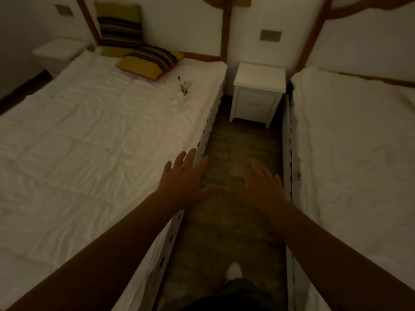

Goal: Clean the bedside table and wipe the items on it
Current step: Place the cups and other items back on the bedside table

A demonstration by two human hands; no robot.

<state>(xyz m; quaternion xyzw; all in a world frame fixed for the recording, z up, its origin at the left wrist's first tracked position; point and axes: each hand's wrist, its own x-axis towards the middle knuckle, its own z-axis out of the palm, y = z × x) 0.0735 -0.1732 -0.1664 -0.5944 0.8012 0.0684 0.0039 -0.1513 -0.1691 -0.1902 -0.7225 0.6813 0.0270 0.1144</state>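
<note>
A dim room: the white bedside table [258, 86] stands against the wall between two white beds, its top bare. Both arms reach forward over the floor aisle, left hand [183, 178] and right hand [261, 182] empty with fingers spread. Striped pillows [150, 60] lie at the left bed's [89, 135] head.

Matt white bedside table [259, 77] — crumpled cloth bedding [101, 122].
</note>
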